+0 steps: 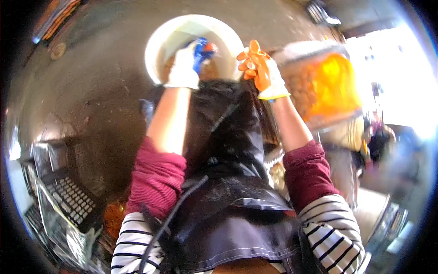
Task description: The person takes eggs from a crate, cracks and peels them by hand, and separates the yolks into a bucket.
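Observation:
My left hand (186,64), in a white glove with blue-coated fingers, reaches into a white bucket (157,34). Its fingers are closed around a small reddish round thing (210,48), whose kind I cannot make out. Brownish contents lie low in the bucket, partly behind the hand. Just right of the bucket rim is my right hand (260,68), in an orange-coated glove with a white back and yellow cuff. Its fingers are loosely bent and apart, with nothing clear between them.
To the right stands a tub (319,121) with several brownish round things (299,89) and a bright orange area (337,84). Dark crates (68,196) are stacked at lower left. A black apron (223,137) covers my lap. A blurred figure (381,141) is at far right.

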Tool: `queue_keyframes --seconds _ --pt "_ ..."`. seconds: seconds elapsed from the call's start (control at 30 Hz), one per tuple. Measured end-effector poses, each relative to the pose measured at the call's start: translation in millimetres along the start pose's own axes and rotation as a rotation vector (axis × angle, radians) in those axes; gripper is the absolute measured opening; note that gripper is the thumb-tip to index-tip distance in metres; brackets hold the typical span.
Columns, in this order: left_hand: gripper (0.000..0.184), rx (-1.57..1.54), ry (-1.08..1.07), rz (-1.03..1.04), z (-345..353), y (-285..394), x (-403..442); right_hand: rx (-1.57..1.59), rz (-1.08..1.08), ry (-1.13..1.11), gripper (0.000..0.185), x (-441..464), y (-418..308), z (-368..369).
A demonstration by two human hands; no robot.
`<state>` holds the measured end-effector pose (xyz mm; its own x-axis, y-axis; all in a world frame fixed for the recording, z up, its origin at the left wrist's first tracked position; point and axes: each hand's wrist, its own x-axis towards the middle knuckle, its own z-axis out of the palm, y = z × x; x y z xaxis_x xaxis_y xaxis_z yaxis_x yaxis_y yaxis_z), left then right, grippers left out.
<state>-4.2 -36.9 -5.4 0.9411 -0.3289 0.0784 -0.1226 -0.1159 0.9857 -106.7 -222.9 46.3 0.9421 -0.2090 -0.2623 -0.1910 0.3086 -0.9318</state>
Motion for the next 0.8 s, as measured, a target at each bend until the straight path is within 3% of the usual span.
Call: queue_keyframes --seconds 0.1,0.13,0.17,0.2,0.23,0.3,0.37,0.43,0.47,0.53,0.57,0.6,0.67,0.7,0.77,0.8 --pt "0.054 0.094 -0.181 -0.231 -10.5 7.2 -3.7 -0.119 0.113 0.176 0.03 -90.5 5.4 -63.5" --pt "0.044 -0.184 -0.103 -0.289 -5.7 1.6 0.4 -0.405 0.024 0.177 0.032 -125.7 14.1 -93.4" --pt "0.035 -0.463 -0.013 -0.331 -1.1 -3.8 4.2 -0.43 0.058 0.243 0.034 -164.4 35.0 -131.9" --pt "0.035 -0.51 -0.014 -0.322 0.2 -15.4 9.1 -0.453 0.093 0.307 0.036 -203.1 55.4 -169.7" --pt "0.035 -0.556 -0.007 -0.308 1.0 -23.7 13.5 -0.207 0.236 0.436 0.038 -241.4 76.4 -205.1" --pt "0.038 -0.533 -0.04 -0.264 4.0 -42.0 20.0 -1.259 0.272 0.275 0.041 -305.3 91.3 -242.7" --pt "0.039 -0.537 -0.065 -0.293 6.5 -40.3 22.3 -1.596 0.533 0.604 0.04 -334.4 87.0 -227.0" --pt "0.039 -0.563 -0.101 -0.377 4.9 -38.5 21.6 -1.429 0.297 0.729 0.024 -309.0 62.3 -198.4" --pt "0.039 -0.575 -0.124 -0.403 4.9 -43.9 24.8 -1.038 0.162 0.833 0.025 -293.8 72.2 -205.3" --pt "0.037 -0.411 -0.159 -0.317 6.4 -42.7 19.9 -0.765 0.14 0.875 0.021 -250.5 38.3 -143.9" --pt "0.037 -0.33 -0.171 -0.269 6.1 -42.8 20.3 -1.178 0.071 0.72 0.022 -233.0 30.0 -140.5" --pt "0.035 -0.409 -0.225 -0.265 0.4 -64.7 29.2 -0.997 -0.031 0.678 0.022 -217.5 38.1 -145.3" --pt "0.036 -0.391 -0.201 -0.414 1.4 -26.0 14.5 -1.432 0.125 0.485 0.019 -168.2 68.4 -179.5" --pt "0.037 -0.383 -0.185 -0.488 3.8 -8.3 3.8 -1.898 0.114 0.163 0.02 -151.8 98.7 -212.2" --pt "0.04 -0.308 -0.191 -0.395 4.5 -10.3 3.5 -2.087 0.432 -0.007 0.027 -136.1 97.1 -195.9" --pt "0.04 -0.356 -0.208 -0.377 0.7 -27.2 6.4 -2.077 0.455 -0.059 0.026 -128.3 93.3 -193.7"
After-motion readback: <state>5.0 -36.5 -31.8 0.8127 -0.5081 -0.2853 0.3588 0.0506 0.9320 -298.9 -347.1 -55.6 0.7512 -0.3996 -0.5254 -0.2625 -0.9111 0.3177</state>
